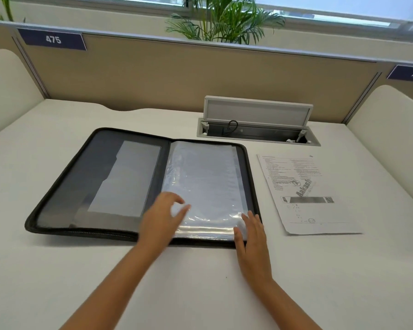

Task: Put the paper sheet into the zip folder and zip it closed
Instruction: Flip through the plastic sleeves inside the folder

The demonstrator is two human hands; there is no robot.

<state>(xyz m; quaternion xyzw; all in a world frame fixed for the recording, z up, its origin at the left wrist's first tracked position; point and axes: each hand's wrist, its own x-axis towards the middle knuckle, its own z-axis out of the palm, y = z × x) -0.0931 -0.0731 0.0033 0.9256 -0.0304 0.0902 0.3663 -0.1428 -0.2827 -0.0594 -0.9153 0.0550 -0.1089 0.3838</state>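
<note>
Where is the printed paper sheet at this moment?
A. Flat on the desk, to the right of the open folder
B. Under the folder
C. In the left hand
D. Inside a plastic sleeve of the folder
A: the paper sheet lies flat on the desk, right of the open zip folder, with neither hand touching it.

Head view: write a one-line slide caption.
Both hands, left hand and right hand, rest on the open zip folder's plastic sleeves; the paper sheet lies beside it.
</note>
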